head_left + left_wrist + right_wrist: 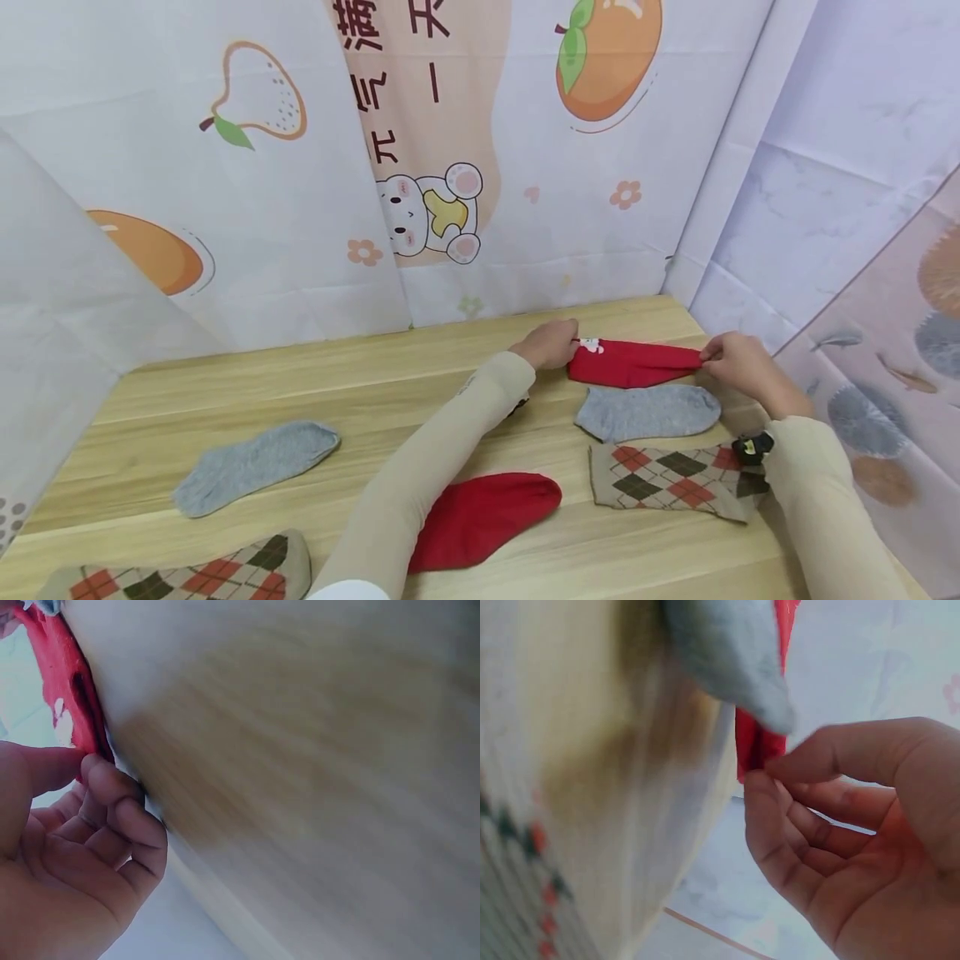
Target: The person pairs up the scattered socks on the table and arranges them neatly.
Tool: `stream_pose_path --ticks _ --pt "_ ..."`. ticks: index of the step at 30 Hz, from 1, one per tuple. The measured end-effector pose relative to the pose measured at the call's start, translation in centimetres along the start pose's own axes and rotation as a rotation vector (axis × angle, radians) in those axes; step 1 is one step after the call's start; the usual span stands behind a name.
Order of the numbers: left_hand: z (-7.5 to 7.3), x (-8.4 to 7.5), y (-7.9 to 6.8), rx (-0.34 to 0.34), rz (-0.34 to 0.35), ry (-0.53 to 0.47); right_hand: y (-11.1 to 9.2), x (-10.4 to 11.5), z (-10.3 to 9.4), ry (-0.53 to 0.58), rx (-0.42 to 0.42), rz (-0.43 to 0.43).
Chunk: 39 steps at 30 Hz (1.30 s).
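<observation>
A red sock (637,363) with a small white figure near one end is stretched between both hands at the back right of the wooden table. My left hand (551,343) pinches its left end between thumb and forefinger, as the left wrist view also shows on the red sock (73,690). At the other end my right hand (738,364) pinches the cloth with thumb and fingertip. Just in front of it lies a grey sock (651,412), flat. Nearer still is an argyle sock (667,479), partly covered by the right wrist.
Another red sock (487,517) lies under the left forearm. Toward the left are a second grey sock (255,465) and a second argyle sock (202,577), cut off by the frame's lower edge. Printed cloth walls (300,208) border the wooden table (390,375) behind and at the sides.
</observation>
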<state>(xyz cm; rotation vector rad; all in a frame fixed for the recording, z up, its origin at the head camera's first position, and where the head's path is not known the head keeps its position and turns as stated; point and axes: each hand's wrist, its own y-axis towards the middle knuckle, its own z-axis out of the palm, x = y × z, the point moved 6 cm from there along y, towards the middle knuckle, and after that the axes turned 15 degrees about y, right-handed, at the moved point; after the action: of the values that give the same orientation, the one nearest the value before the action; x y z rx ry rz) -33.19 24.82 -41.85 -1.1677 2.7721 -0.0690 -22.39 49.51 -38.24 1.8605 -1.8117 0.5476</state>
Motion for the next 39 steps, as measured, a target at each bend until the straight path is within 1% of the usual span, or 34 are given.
stream_pose_path --ticks 4,7,9,11,15,17,23,32,39 --pt "-0.1 0.9 -0.5 -0.007 -0.015 -0.041 -0.1 0.6 -0.2 0.011 -0.035 -0.011" --pt "-0.6 1.5 -0.9 -0.048 -0.012 -0.072 -0.2 1.2 -0.3 0.033 -0.067 -0.038" --pt "-1.1 1.9 -1.1 -0.084 0.006 -0.097 -0.2 1.6 -0.4 0.043 -0.091 -0.059" --pt "-1.5 2.2 -1.4 -0.103 0.019 -0.137 -0.2 1.9 -0.6 0.045 -0.114 -0.078" --pt "-2.1 2.9 -2.1 -0.086 0.024 -0.251 -0.3 2.6 -0.8 0.044 -0.138 -0.096" --pt "-2.4 3.2 -2.4 -0.077 0.019 -0.287 -0.3 3.0 -0.8 0.043 -0.141 -0.1" --pt "-3.2 3.8 -3.1 -0.083 0.017 -0.307 -0.3 3.8 -0.8 0.043 -0.143 -0.106" --pt "-3.7 4.8 -4.1 -0.094 0.033 -0.305 -0.3 5.1 -0.7 0.052 -0.143 -0.137" --pt "-4.3 5.7 -6.3 -0.062 0.053 -0.326 -0.5 6.4 -0.4 0.075 -0.142 -0.17"
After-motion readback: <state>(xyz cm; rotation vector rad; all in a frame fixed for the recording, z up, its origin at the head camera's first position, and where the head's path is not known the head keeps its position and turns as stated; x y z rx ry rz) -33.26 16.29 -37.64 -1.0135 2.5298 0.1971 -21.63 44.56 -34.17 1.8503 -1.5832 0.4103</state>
